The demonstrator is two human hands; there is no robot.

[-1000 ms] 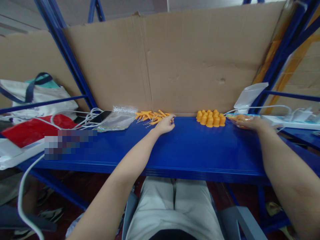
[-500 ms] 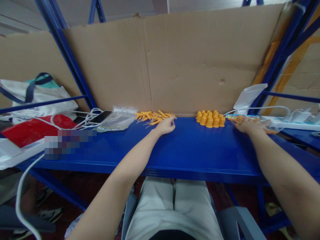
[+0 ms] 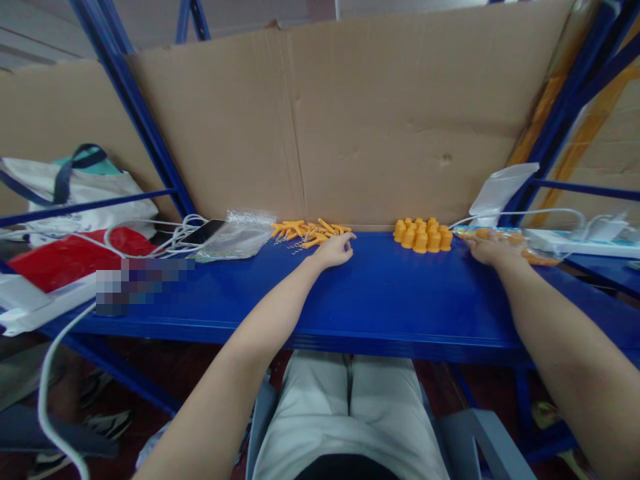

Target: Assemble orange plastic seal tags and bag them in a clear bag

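My left hand (image 3: 335,251) rests on the blue tabletop at the right end of a pile of orange sticks with thin metal spirals (image 3: 295,231). Its index finger points out and the thumb stands apart; nothing shows in it. My right hand (image 3: 495,250) lies over a clear plastic bag with orange pieces inside (image 3: 540,257), fingers apart and partly hidden against the bag. Between the hands, nearer the right one, several orange bell-shaped caps (image 3: 421,240) stand grouped upright.
A cardboard sheet (image 3: 390,120) walls off the back of the blue table (image 3: 380,300). To the left lie clear plastic bags (image 3: 233,241), a dark phone (image 3: 205,232), white cables, a red bag (image 3: 75,257) and a tote bag (image 3: 95,200). A white power strip (image 3: 590,245) sits at right.
My right hand has shifted slightly on the plastic bag and looks a little narrower. The left hand stays by the orange sticks. The whole view has moved slightly.
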